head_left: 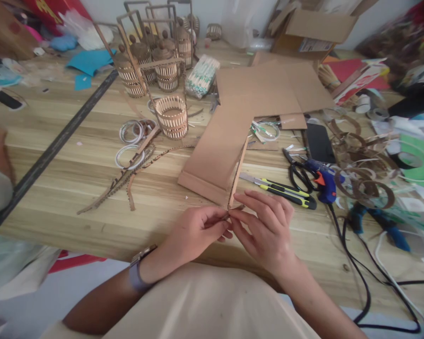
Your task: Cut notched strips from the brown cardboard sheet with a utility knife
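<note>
Just in front of my body, my left hand (194, 233) and my right hand (266, 228) meet at their fingertips. Between them they pinch a thin brown cardboard strip (239, 207), mostly covered by the fingers. Behind the fingertips a long narrow cardboard strip (239, 176) runs away from me, along the right edge of a large cardboard sheet (217, 150). Whether this strip joins the pinched one I cannot tell. Right of the sheet lies a yellow-and-black utility knife (286, 190), its blade pointing left.
Small stick-sided baskets (167, 73) with tall handles stand at the back, and an open-topped one (172, 120) nearer. Tape rolls (130, 156) and loose cardboard strips (118, 186) lie left. Black scissors (299, 174), a blue glue gun (325, 183), a phone (319, 142) and cables (346, 263) crowd the right.
</note>
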The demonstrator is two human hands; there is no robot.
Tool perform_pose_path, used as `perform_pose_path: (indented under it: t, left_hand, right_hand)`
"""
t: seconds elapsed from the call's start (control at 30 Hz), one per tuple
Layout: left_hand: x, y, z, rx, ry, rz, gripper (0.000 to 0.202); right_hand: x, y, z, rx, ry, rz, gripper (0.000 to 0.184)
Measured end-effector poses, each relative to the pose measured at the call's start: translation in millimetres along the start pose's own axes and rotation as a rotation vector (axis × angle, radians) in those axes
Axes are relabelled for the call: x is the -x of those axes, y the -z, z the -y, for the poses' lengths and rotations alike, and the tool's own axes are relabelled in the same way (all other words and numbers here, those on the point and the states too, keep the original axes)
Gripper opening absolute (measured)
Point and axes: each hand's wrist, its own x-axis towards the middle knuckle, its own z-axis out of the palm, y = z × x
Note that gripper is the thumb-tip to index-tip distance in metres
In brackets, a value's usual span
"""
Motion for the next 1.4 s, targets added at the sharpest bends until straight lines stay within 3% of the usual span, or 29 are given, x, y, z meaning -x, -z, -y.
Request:
perform_pose_path:
  t: [0.27, 0.53, 0.7, 1.0, 1.3, 1.4]
  left_hand:
    - [4, 0.4, -6, -0.212, -0.062, -0.053, 0.021]
    - [8, 0.7, -7, -0.181, -0.063, -0.033, 0.018]
    - [10, 1.3, -7, -0.294, -0.101, -0.06, 0.016]
    - [11, -2.0, -7, -0.46, -0.14, -0.133, 0.016]
    - [13, -1.7, -8, -0.455, -0.151, -0.157, 0.016]
    - [13, -1.2, -8, -0.387, -0.153, -0.148, 0.015]
  right_hand:
    - [-7, 6, 2, 0.081, 0.083, 0.033, 0.016]
    - [-12, 10, -3, 0.007, 0.058, 0.019, 0.02]
    - [-7, 11, -4, 0.011, 0.075, 0.066, 0.026]
    - [-20, 17, -8, 0.021, 0.276, 0.118, 0.023]
    - [-22, 8, -8, -0.008, 0.202, 0.125, 0.019]
    - [-25, 4, -5, -0.066, 0.095, 0.064, 0.017]
